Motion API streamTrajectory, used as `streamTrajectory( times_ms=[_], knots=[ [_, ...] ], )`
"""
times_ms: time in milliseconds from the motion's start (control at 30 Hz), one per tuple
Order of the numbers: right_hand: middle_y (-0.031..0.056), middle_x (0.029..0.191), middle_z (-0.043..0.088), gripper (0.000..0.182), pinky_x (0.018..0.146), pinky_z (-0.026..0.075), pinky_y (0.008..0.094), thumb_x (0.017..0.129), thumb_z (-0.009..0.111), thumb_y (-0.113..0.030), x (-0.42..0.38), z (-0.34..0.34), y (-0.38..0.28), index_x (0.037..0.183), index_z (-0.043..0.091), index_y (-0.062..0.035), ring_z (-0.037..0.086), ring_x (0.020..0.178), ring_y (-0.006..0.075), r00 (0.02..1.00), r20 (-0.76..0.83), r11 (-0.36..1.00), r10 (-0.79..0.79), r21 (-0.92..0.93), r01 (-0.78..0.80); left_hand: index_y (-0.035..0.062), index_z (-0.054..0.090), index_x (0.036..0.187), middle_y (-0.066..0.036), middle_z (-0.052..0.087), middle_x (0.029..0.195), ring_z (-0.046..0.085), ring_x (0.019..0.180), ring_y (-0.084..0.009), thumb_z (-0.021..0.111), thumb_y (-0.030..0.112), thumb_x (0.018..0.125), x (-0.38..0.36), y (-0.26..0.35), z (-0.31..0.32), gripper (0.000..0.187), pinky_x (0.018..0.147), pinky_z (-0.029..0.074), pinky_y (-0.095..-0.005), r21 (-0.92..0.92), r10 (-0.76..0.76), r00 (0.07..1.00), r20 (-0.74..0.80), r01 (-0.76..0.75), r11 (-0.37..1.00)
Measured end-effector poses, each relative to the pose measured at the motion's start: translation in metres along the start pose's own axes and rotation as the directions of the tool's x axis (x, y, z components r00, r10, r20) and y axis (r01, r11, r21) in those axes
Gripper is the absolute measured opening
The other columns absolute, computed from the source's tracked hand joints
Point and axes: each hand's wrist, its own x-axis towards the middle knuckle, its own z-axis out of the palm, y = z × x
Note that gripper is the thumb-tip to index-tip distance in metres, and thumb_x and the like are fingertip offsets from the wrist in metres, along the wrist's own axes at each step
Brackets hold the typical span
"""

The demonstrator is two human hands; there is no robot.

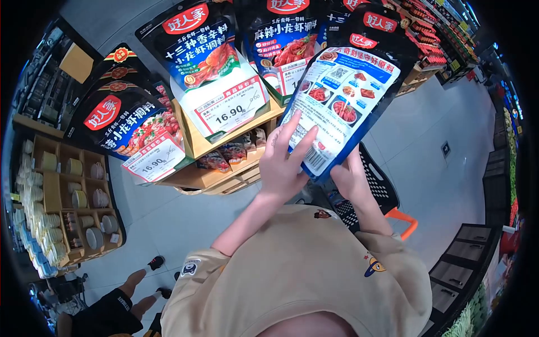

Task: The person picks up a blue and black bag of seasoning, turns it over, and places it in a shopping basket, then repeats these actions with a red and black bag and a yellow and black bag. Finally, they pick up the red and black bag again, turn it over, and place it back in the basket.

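A blue-and-black seasoning pouch (342, 92) is tilted in front of me, its printed back with small food pictures and a barcode facing up. My left hand (286, 160) has it by the lower left edge, with fingers lying across the print. At the bottom right corner, my right hand (351, 174) grips the pouch, its fingers partly hidden underneath. Beyond my hands stand large crayfish seasoning pouches: one in the middle (205, 62), one on the left (137, 129) and one behind (283, 39). A 16.90 price tag (227, 109) is on the middle one.
The pouches stand on a wooden display stand (208, 180) with smaller packets (233, 151) on its lower shelf. A black shopping basket (379, 182) with an orange handle (404, 222) is beside my right arm. Bowls fill a wooden rack (56, 196) at left; a person (112, 309) is at lower left.
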Motion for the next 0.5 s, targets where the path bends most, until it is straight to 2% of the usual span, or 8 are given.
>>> streamTrajectory(
  times_ms=[67,133,167,200,267,333,400,500],
  knots=[
    [0.0158,0.120,0.034,0.058,0.092,0.031,0.0350,0.073,0.046,-0.002,-0.004,-0.006,0.002,0.123,0.017,0.0031,0.037,0.112,0.0242,0.978,-0.199,0.978,0.064,0.206,-0.023,0.0123,0.046,0.112,-0.014,0.033,0.123,0.043,0.104,-0.0319,0.063,0.008,0.055,0.004,0.002,-0.012,0.059,0.080,0.041,-0.0368,0.027,0.057,0.992,0.114,-0.061,0.998],
    [0.0190,0.114,0.041,0.050,0.088,0.036,0.0370,0.072,0.042,-0.008,-0.004,-0.019,0.006,0.118,0.028,0.0064,0.044,0.104,0.0265,0.931,-0.335,0.964,0.146,0.258,-0.059,0.0139,0.048,0.110,-0.013,0.032,0.124,0.044,0.102,-0.0318,0.060,0.005,0.054,0.005,0.003,-0.023,0.058,0.078,0.043,-0.0349,-0.161,0.026,0.962,0.273,0.019,0.987],
    [0.0195,0.110,0.045,0.047,0.085,0.039,0.0375,0.072,0.043,-0.010,-0.006,-0.026,0.010,0.115,0.033,0.0068,0.048,0.100,0.0279,0.922,-0.358,0.964,0.148,0.259,-0.054,0.0041,0.044,0.108,-0.017,0.035,0.120,0.049,0.095,-0.0269,0.057,-0.001,0.053,0.002,0.002,-0.023,0.057,0.074,0.045,-0.0320,-0.242,0.044,0.966,0.254,0.020,0.970],
    [0.0195,0.110,0.045,0.047,0.085,0.039,0.0375,0.072,0.043,-0.010,-0.009,-0.031,0.013,0.115,0.033,0.0068,0.048,0.100,0.0279,0.919,-0.365,0.964,0.147,0.259,-0.051,0.0041,0.044,0.108,-0.017,0.035,0.120,0.049,0.095,-0.0269,0.057,-0.001,0.053,-0.004,-0.002,-0.020,0.057,0.074,0.045,-0.0320,-0.247,0.047,0.965,0.260,0.020,0.969],
    [0.0192,0.110,0.045,0.049,0.085,0.038,0.0377,0.071,0.043,-0.011,-0.013,-0.039,0.016,0.116,0.032,0.0062,0.047,0.100,0.0283,0.910,-0.361,0.929,0.204,0.364,-0.064,0.0026,0.043,0.107,-0.017,0.038,0.116,0.051,0.091,-0.0231,0.055,-0.004,0.055,-0.018,-0.012,-0.013,0.054,0.074,0.044,-0.0300,-0.343,-0.100,0.995,0.019,0.101,0.934],
    [0.0194,0.111,0.045,0.052,0.085,0.038,0.0384,0.069,0.043,-0.011,-0.017,-0.043,0.019,0.117,0.031,0.0058,0.047,0.100,0.0289,0.912,-0.357,0.922,0.201,0.382,-0.053,-0.0004,0.044,0.105,-0.015,0.043,0.109,0.047,0.093,-0.0205,0.053,-0.006,0.061,-0.026,-0.014,-0.010,0.045,0.071,0.042,-0.0267,-0.415,-0.307,0.947,-0.096,0.242,0.877],
    [0.0197,0.112,0.044,0.053,0.086,0.038,0.0393,0.069,0.043,-0.011,-0.020,-0.047,0.024,0.117,0.030,0.0056,0.047,0.100,0.0294,0.950,-0.236,0.888,0.204,0.454,-0.078,-0.0013,0.040,0.109,-0.013,0.044,0.108,0.046,0.094,-0.0169,0.051,0.000,0.070,-0.030,-0.020,-0.008,0.041,0.076,0.039,-0.0265,-0.575,-0.432,0.899,-0.072,0.316,0.754],
    [0.0199,0.113,0.044,0.054,0.086,0.037,0.0396,0.068,0.043,-0.012,-0.023,-0.050,0.029,0.117,0.030,0.0058,0.047,0.100,0.0300,0.955,-0.199,0.882,0.219,0.460,-0.106,-0.0029,0.033,0.115,-0.011,0.044,0.108,0.044,0.096,-0.0144,0.044,0.016,0.080,-0.029,-0.022,-0.006,0.042,0.083,0.034,-0.0262,-0.774,-0.453,0.870,0.194,0.420,0.474]
  ],
)
